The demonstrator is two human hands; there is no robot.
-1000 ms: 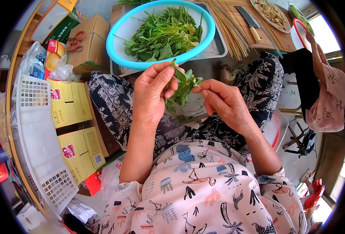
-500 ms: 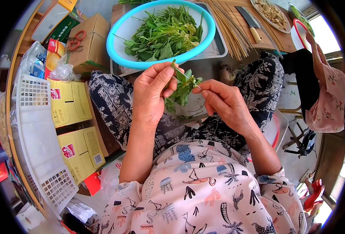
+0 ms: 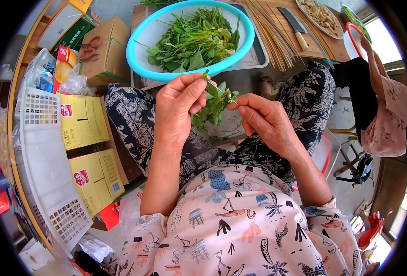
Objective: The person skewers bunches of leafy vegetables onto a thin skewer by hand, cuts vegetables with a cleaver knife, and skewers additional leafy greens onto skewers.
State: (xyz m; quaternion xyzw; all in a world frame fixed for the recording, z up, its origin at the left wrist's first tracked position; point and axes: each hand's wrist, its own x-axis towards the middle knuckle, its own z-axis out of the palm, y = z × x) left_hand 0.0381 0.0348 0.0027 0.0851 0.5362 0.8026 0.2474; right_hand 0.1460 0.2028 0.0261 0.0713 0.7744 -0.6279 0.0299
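My left hand (image 3: 179, 108) is closed, thumb and fingers pinching a green stem (image 3: 206, 75) at the far end of a thin skewer (image 3: 218, 88). Between my hands a bunch of leafy greens (image 3: 211, 110) hangs from the skewer, its leaves drooping below. My right hand (image 3: 270, 122) grips the skewer's near end between thumb and forefinger, right beside the bunch. Just beyond my hands sits a blue-rimmed white basin (image 3: 141, 64) full of loose leafy greens (image 3: 189, 41).
Many thin skewers (image 3: 265, 32) lie on the wooden table, with a cleaver (image 3: 295, 28) and a plate of light brown pieces (image 3: 320, 16) beyond. At left are a cardboard box (image 3: 109, 53) with red scissors (image 3: 91, 47), yellow boxes (image 3: 84, 122) and a white basket (image 3: 42, 156). Another person's arm (image 3: 373, 66) shows at right.
My left hand has shifted very slightly left, and a little more of the green stem shows above its thumb. My right hand stays nearly still.
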